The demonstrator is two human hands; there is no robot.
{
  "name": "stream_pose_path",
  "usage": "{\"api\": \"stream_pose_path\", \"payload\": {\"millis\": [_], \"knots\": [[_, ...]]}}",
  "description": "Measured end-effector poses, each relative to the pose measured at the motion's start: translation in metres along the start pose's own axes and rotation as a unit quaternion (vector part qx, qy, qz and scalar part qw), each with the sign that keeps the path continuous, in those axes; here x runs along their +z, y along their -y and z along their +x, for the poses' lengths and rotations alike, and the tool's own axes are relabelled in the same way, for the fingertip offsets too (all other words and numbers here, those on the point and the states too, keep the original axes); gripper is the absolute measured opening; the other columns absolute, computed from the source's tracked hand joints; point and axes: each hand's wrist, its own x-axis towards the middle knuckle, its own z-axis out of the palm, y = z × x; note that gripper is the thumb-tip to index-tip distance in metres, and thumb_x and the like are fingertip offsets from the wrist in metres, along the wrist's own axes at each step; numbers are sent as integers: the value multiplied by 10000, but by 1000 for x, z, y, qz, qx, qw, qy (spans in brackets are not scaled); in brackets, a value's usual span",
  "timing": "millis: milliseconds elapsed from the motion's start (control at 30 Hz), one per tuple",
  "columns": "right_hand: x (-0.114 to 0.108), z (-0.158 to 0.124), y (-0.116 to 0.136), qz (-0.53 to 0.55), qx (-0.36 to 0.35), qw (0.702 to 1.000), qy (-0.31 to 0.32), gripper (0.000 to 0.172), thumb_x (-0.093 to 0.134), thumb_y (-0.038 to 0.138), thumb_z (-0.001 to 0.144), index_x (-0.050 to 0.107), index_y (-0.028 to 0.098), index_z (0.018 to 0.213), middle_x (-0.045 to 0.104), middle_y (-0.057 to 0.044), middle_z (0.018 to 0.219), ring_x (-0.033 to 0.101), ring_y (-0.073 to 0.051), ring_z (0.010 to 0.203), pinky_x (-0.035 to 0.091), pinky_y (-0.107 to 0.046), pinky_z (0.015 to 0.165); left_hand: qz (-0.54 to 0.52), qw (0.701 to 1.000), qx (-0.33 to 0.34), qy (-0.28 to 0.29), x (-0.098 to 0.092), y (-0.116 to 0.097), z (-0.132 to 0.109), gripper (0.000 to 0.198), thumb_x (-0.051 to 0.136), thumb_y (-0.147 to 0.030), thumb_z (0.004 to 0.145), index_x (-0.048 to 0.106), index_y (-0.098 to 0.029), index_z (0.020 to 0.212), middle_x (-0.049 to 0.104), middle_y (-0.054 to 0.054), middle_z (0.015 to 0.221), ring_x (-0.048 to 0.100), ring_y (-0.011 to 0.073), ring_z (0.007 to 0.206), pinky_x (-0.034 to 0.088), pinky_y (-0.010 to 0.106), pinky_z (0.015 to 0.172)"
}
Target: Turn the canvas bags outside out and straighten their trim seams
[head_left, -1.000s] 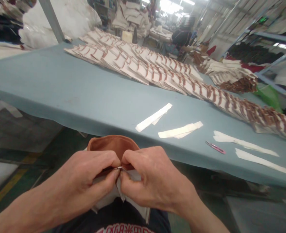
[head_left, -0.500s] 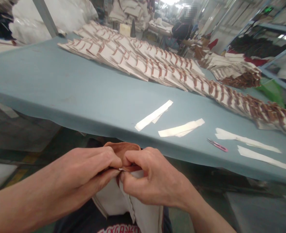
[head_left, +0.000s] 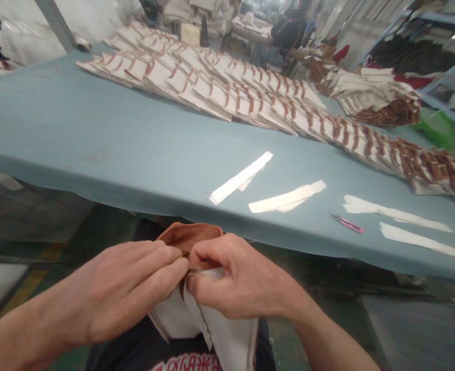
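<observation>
A white fabric piece (head_left: 227, 330) with a brown rim hangs between my hands above my lap, its brown inner side showing at the top. My left hand (head_left: 134, 283) is closed on the piece's upper edge, fingers pressed together. Against its fingertips, my right hand (head_left: 235, 278) pinches the same edge between thumb and bent forefinger. The spot between the fingertips is mostly hidden. White strips (head_left: 240, 178) lie on the blue table beyond my hands, with more strips (head_left: 287, 198) beside them. Pink-handled snips (head_left: 347, 223) rest to their right.
Long overlapping rows of white and brown pieces (head_left: 258, 108) cross the blue table (head_left: 96, 144). Further strips (head_left: 397, 212) lie at the right. Behind are a fabric pile (head_left: 377, 98), a green bag (head_left: 438, 129), shelving, a table leg or post (head_left: 55, 23) and a person (head_left: 289, 33).
My left hand's fingers have shifted slightly left and lie flatter over the edge. More of the brown inner side shows. The table and its contents appear slightly higher in view.
</observation>
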Motion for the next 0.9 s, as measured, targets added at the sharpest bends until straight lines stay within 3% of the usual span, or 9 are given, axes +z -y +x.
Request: {"api": "stream_pose_path", "payload": {"millis": [167, 300, 433, 600, 700, 800, 900], "knots": [[1, 8, -24, 264, 50, 959, 87, 263, 734, 339, 809, 522, 247, 684, 431, 99, 632, 339, -99, 588, 299, -243, 544, 32, 997, 66, 9, -7, 5, 4, 469, 276, -93, 1203, 600, -246, 1505, 831, 22, 986, 726, 239, 776, 563, 346, 756], [11, 13, -37, 310, 22, 948, 70, 234, 694, 299, 816, 522, 240, 668, 422, 103, 618, 323, -84, 569, 308, -222, 541, 20, 998, 60, 24, -7, 11, 3, 421, 401, -133, 1183, 642, -290, 1491, 874, 36, 1030, 767, 260, 804, 579, 357, 769], [12, 10, -38, 285, 20, 957, 57, 238, 705, 264, 834, 525, 238, 680, 454, 96, 612, 342, -85, 567, 296, -215, 525, -24, 1000, -12, 5, -3, 5, 8, 348, 494, -43, 1085, 656, -313, 1231, 845, -33, 914, 780, 191, 717, 580, 286, 695], [11, -4, -26, 160, -58, 985, -20, 161, 624, 195, 810, 538, 237, 680, 399, 110, 582, 312, -74, 524, 244, -223, 490, -74, 990, -120, -4, -3, -8, 10, 332, 572, -121, 956, 653, -316, 1212, 853, -63, 981, 826, 158, 795, 587, 246, 717], [15, -9, -19, 58, -108, 989, -78, 148, 582, 173, 801, 538, 234, 673, 442, 95, 576, 374, -80, 535, 261, -239, 522, -136, 979, -145, 44, -8, -6, 6, 153, 577, -176, 1059, 674, -294, 1056, 780, -85, 873, 748, 130, 734, 543, 232, 695], [19, -13, -15, -2, -120, 987, -109, 131, 573, 171, 779, 535, 233, 671, 474, 84, 581, 401, -87, 551, 280, -255, 550, -171, 971, -136, 97, -12, 0, 3, 323, 476, -185, 1197, 641, -274, 935, 750, -70, 860, 717, 128, 753, 535, 229, 738], [21, -15, -16, 13, -119, 989, -91, 116, 572, 169, 768, 546, 235, 675, 449, 93, 570, 383, -83, 526, 283, -245, 536, -157, 977, -94, 110, -9, 4, 0, 353, 456, -195, 1234, 633, -269, 938, 766, -45, 887, 717, 151, 767, 530, 263, 734]]}}
